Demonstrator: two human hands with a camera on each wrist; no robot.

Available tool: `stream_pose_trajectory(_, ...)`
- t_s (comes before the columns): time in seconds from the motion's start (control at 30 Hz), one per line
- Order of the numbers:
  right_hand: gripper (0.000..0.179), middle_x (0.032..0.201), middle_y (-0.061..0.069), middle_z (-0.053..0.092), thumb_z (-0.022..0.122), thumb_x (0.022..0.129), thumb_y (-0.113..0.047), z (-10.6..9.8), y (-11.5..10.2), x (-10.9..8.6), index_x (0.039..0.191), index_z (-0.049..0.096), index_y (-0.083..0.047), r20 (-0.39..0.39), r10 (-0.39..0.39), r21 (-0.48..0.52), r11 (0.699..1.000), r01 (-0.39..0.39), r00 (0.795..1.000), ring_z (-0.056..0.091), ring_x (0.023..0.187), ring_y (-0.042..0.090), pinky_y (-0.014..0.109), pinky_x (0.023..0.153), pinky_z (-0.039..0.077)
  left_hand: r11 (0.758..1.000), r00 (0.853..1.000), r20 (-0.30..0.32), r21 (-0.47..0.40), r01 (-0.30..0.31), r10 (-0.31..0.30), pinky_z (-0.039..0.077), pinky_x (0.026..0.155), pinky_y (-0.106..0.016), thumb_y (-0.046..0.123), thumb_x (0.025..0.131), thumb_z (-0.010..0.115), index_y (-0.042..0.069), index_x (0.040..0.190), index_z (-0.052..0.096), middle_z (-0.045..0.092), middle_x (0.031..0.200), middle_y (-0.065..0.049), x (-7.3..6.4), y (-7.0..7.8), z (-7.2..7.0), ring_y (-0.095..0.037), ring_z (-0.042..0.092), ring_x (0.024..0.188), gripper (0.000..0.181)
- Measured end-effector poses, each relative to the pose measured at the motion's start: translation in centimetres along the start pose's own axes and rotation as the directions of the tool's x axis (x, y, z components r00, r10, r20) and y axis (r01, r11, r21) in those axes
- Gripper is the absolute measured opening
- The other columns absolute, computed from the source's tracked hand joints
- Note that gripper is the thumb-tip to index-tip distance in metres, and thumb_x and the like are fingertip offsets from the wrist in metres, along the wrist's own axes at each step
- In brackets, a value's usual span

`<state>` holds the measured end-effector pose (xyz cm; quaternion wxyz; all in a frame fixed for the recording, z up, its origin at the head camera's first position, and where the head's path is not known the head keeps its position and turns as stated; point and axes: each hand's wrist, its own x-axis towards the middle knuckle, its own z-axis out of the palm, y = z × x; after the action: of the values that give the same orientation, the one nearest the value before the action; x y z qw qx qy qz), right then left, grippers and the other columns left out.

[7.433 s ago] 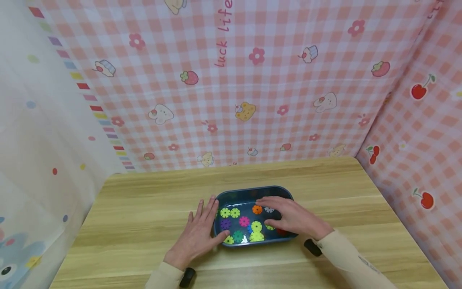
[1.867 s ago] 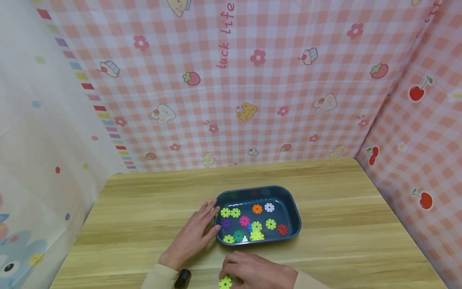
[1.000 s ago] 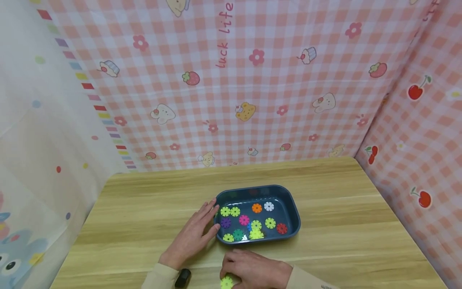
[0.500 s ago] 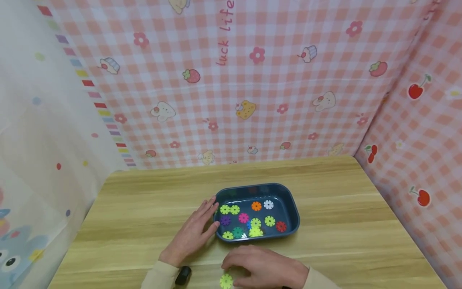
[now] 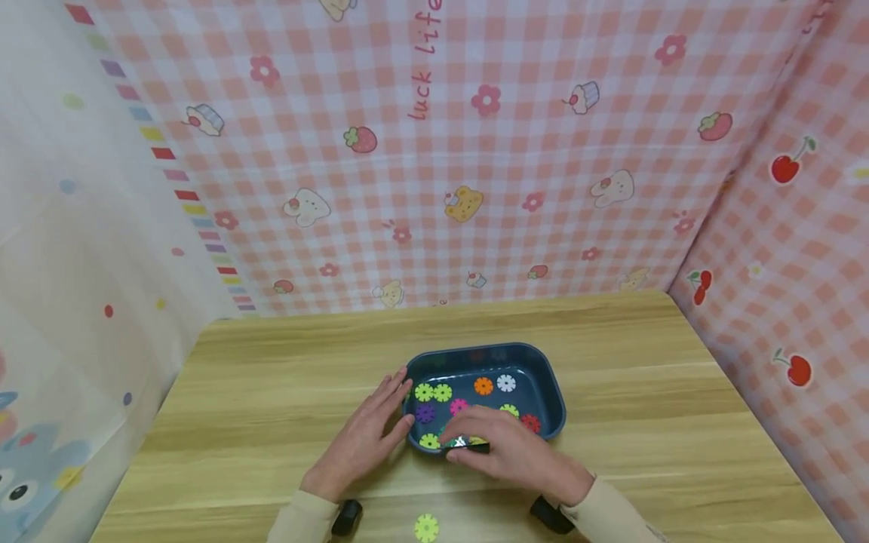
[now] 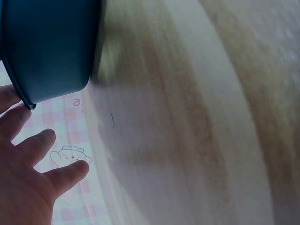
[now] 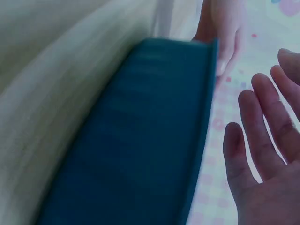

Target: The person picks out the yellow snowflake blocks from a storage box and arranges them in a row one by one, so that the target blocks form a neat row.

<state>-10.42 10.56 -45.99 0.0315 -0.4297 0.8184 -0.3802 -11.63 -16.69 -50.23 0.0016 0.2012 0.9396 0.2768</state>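
A dark blue tray (image 5: 547,377) holds several notched plastic snowflake discs, among them an orange disc (image 5: 483,386), a white disc (image 5: 506,383), a purple disc (image 5: 425,413) and a red disc (image 5: 531,424). My left hand (image 5: 360,445) rests at the tray's left rim, fingers stretched along it. Over the near rim reaches my right hand (image 5: 512,449), covering some of the discs; its fingers are apart with nothing between them in the right wrist view. One yellow-green snowflake disc (image 5: 427,528) lies on the table in front of the tray.
The wooden table (image 5: 285,377) runs back to a pink checked cloth wall (image 5: 380,188), with another checked cloth on the right and a white one (image 5: 109,256) on the left. Dark wrist cameras sit under both wrists.
My right hand, which pinched the yellow-green disc near the table's front, has let go of it and moved up over the tray. The left hand stays at the rim.
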Motion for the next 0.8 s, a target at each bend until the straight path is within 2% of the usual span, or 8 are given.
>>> stream_pose_trajectory(0.2,0.023,0.118,-0.01,0.067,0.073,0.099,-0.018,0.1,1.7,1.6,0.121,0.075,-0.015,0.023,0.085,0.028,0.996,-0.086,0.996,0.064,0.111,0.011,0.035,0.096,0.058,1.0,1.0,-0.003,-0.011,-0.001,0.001,0.028,0.123,-0.055,0.036,0.107,0.056,0.011,0.16,0.04,0.022,0.171,0.003,0.0,-0.2,0.2,-0.032,0.025,0.155,0.06)
stream_pose_trajectory(0.43,0.028,0.124,-0.009,0.067,0.073,0.099,-0.021,0.6,3.5,3.1,0.126,0.073,-0.014,0.125,0.153,-0.026,0.988,-0.151,0.98,0.061,0.116,0.008,0.034,0.103,0.054,1.0,1.0,-0.001,-0.02,0.006,-0.006,0.028,0.123,-0.055,0.034,0.108,0.056,0.011,0.16,0.039,0.02,0.172,0.004,0.1,-0.2,0.3,-0.032,0.025,0.155,0.06)
stream_pose_trajectory(0.8,0.032,0.127,-0.007,0.069,0.078,0.095,-0.023,1.6,4.7,5.3,0.126,0.074,-0.015,0.279,0.176,-0.07,0.984,-0.163,0.944,0.061,0.12,0.006,0.027,0.107,0.05,1.0,1.0,0.005,-0.018,0.007,-0.007,0.029,0.123,-0.052,0.036,0.108,0.055,0.011,0.16,0.04,0.022,0.172,0.001,0.1,-0.1,0.2,-0.031,0.026,0.155,0.06)
